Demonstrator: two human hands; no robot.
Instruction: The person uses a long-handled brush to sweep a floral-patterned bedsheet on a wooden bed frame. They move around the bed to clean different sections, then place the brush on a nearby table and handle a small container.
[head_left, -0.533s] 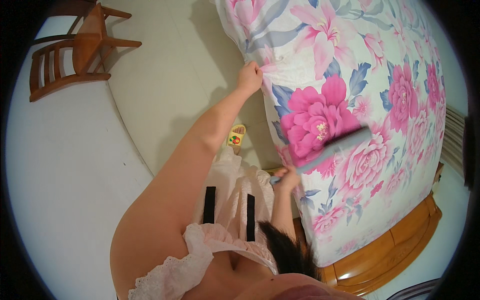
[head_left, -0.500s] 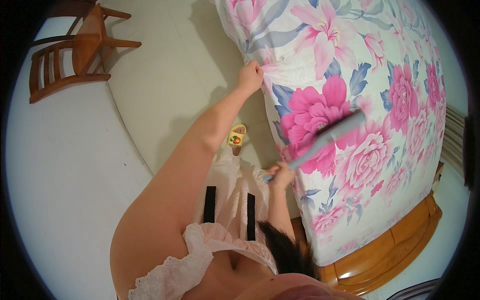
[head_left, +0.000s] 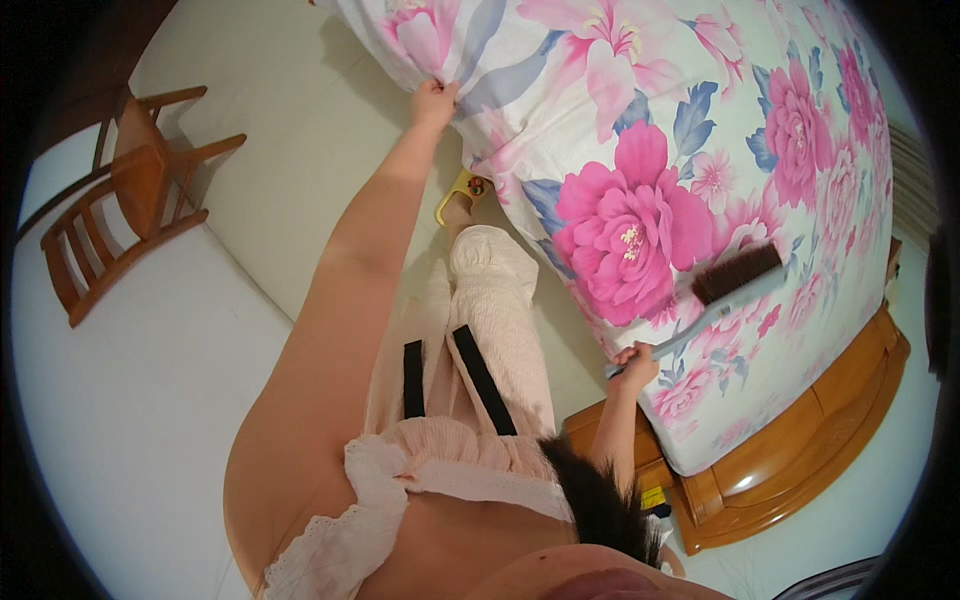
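Head view: person stands at the side of a bed, sweeping its floral sheet [head_left: 640, 150]. Left hand [head_left: 434, 101] pinches a fold of the sheet at the mattress edge, pulling it taut. Right hand [head_left: 634, 364] is clenched round the pale handle of a bed brush [head_left: 722, 290], whose dark bristle head lies on the sheet beside a large pink flower. Step in hand, by my reading: mid-sweep across the near side. Next stroke calls for steady tension from the pinching hand and bristles kept flat. Wooden bed frame [head_left: 800, 440] below; wooden chair [head_left: 120, 200] well apart.
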